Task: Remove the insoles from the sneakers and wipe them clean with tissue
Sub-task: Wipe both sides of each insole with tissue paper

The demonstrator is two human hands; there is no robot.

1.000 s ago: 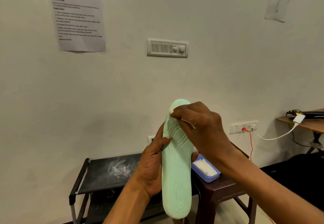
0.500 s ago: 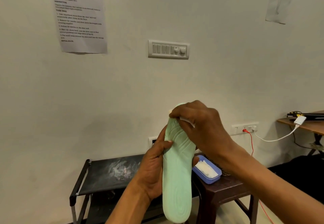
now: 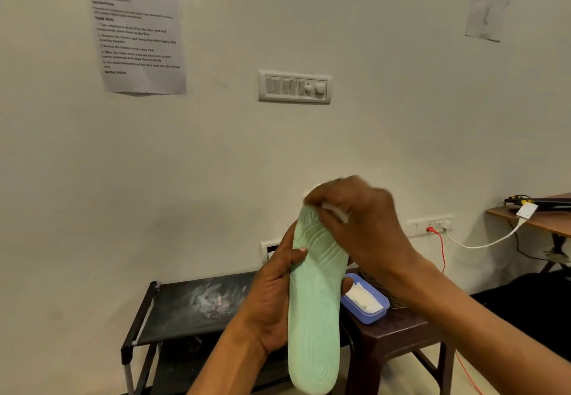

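Green insole (image 3: pixel 313 317), toe now under right hand (image 3: pixel 361 224)

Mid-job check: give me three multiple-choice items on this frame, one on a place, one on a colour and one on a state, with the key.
1. Where does the blue tray stand?
A) on the brown stool
B) on the floor
C) on a bed

2. What colour is the insole?
A) white
B) mint green
C) grey

3. What is the right hand doing?
A) hanging idle
B) pressing a wall switch
C) pinching tissue against the insole's top end

Key:
1 A: the tray rests on the stool's top.
2 B: the insole's whole visible face is pale green.
3 C: white tissue shows under the curled fingers at the top end, while the left hand grips the insole's middle and holds it upright.
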